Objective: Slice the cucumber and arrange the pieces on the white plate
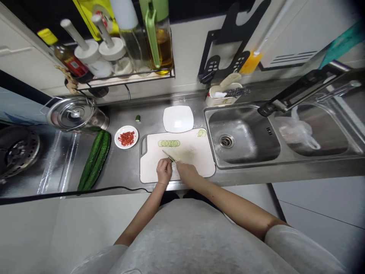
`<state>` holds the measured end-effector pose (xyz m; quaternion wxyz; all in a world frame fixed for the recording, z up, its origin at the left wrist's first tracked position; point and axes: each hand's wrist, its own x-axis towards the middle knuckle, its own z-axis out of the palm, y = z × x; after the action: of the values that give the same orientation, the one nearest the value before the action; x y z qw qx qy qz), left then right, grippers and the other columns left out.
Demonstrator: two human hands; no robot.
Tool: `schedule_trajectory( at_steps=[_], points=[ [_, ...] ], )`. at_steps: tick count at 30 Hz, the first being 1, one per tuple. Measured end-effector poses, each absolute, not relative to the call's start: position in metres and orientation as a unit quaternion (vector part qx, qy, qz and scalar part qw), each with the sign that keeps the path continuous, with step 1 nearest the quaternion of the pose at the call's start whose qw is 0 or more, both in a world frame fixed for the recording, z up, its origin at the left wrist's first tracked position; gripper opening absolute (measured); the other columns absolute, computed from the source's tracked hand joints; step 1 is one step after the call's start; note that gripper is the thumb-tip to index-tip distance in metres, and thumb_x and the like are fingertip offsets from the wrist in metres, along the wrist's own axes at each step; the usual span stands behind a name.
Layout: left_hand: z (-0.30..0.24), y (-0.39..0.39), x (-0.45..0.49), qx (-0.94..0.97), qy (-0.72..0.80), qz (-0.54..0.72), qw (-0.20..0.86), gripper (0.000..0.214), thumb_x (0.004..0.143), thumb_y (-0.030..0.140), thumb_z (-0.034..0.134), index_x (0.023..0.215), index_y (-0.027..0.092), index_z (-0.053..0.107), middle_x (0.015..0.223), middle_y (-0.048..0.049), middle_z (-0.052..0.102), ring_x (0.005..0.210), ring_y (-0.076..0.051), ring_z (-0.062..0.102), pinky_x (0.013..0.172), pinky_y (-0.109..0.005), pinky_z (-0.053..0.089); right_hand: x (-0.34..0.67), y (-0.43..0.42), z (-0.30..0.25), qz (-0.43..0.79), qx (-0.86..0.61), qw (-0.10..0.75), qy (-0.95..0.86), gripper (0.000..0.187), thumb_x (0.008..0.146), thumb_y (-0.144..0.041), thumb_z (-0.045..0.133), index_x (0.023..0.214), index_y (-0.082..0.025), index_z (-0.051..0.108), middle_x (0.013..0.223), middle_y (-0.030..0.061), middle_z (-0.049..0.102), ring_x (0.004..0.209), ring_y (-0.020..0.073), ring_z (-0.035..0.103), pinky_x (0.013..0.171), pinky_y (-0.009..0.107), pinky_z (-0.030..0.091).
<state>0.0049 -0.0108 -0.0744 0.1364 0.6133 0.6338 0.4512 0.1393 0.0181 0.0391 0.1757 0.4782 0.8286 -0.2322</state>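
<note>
While the right hand (187, 174) holds the knife (168, 154) over the near half of the cutting board (151, 167), the step in hand appears to be slicing cucumber. The cucumber slices (169, 143) lie in an overlapping row beyond the blade; a few others rest at the board's far right corner. Right grip: closed around the handle, blade angled forward and to the left. Left hand (164, 170): fingers curled and drawn together beside the blade; whether this grip pinches a piece cannot be told, as hand and knife hide that spot. Both forearms converge from the near side, wrists low over the board. The next move probably requires a steady blade and left fingertips tucked clear of its edge.
</note>
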Motion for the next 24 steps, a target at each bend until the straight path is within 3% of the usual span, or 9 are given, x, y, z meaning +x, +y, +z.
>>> schedule_trajectory(
  at_steps=[24],
  points=[
    [-0.0757,-0.0101,0.004,0.604,0.638,0.454,0.147,0.014,0.089,0.021,0.048,0.085,0.02,0.062,0.084,-0.0057,0.063,0.082,-0.015,0.059,0.076,-0.031,0.05,0.1384,0.0214,0.0345,-0.222,0.472,0.189,0.832,0.024,0.09,-0.007,0.036,0.106,-0.011,0.054,0.091,0.015,0.069,0.089,0.0203,0.068,0.073,0.026,0.05]
  ],
)
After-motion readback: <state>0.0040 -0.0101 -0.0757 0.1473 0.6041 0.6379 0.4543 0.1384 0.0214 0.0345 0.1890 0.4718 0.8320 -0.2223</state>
